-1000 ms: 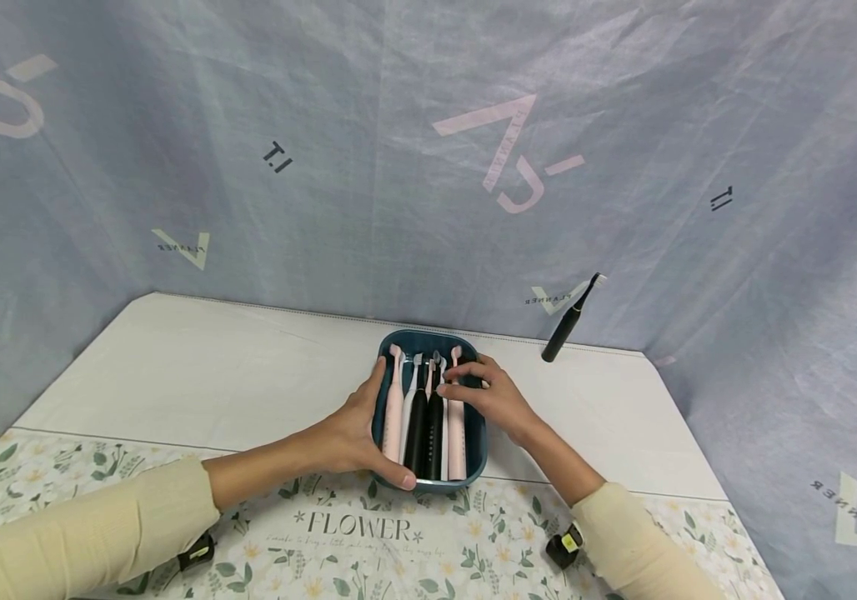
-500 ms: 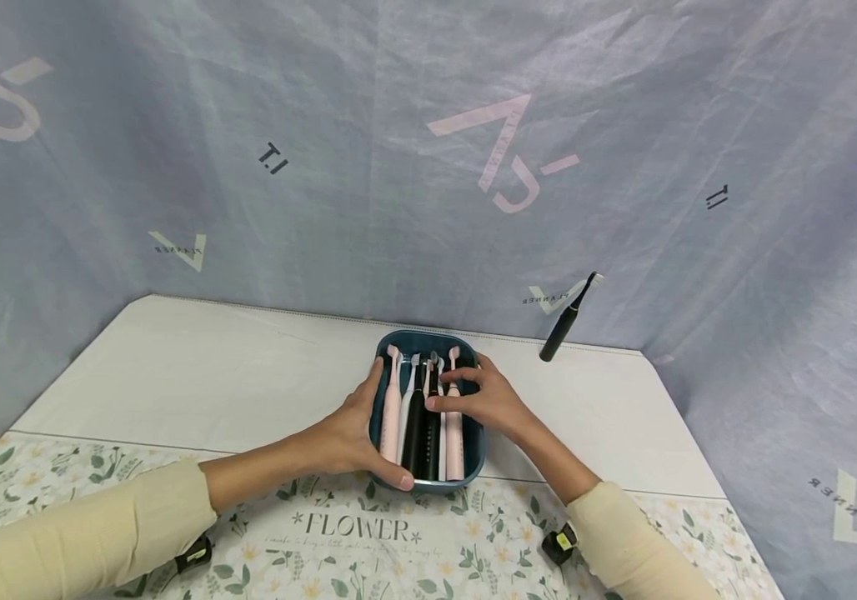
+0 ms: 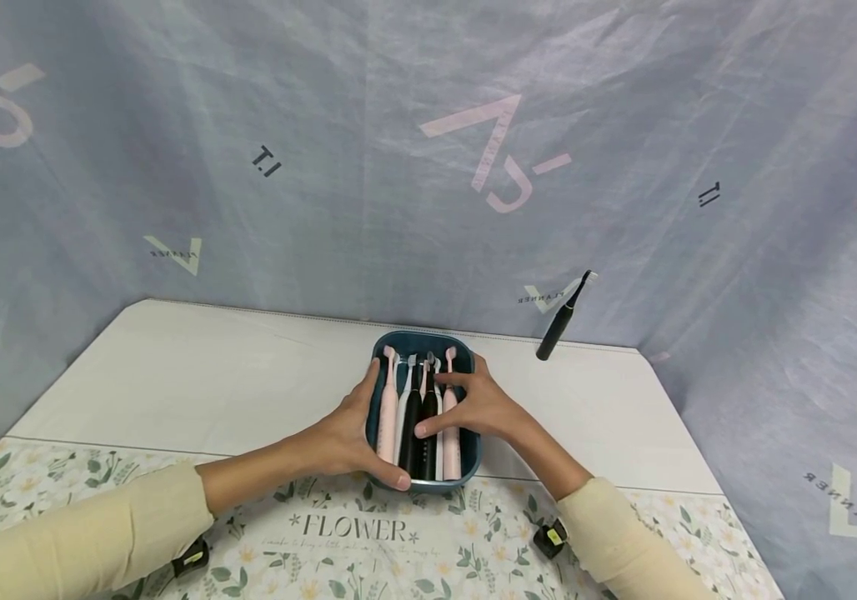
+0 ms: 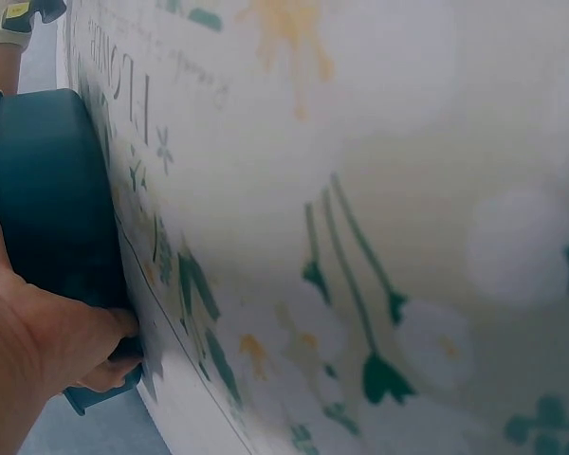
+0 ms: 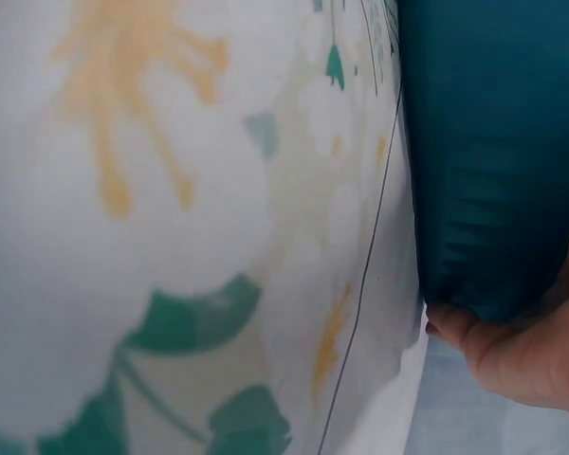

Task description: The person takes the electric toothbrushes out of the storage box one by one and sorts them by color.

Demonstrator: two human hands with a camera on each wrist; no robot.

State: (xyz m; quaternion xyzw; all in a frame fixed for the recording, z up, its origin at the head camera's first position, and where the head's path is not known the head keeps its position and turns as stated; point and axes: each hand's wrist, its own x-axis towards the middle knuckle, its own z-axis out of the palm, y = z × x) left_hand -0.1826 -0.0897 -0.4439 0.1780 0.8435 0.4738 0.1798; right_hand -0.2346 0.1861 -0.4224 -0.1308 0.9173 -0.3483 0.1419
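Note:
A dark blue plastic box [image 3: 474, 458] holds several electric toothbrushes side by side. My left hand [image 3: 342, 435] grips its left side, thumb over the near rim and fingertips curled at the outer wall in the left wrist view. My right hand [image 3: 484, 407] is at the right side, thumb stretched across onto a black toothbrush [image 3: 429, 457] and index finger reaching over the brush necks. Other right fingers touch the outer wall [image 5: 493, 171] in the right wrist view. Beside that brush lie another black toothbrush [image 3: 411, 427], a white toothbrush [image 3: 402, 418] and pink toothbrushes [image 3: 387, 423] at both ends.
Another black toothbrush [image 3: 558, 327] lies apart at the back right, near the grey-blue curtain [image 3: 308, 167]. The tabletop is white at the back [image 3: 233, 367], with a floral mat [image 3: 353, 567] printed FLOWER in front.
My right thumb has moved nearer and slightly left along the black toothbrush, spreading away from the index finger. My left hand keeps its hold, and the box has not visibly moved.

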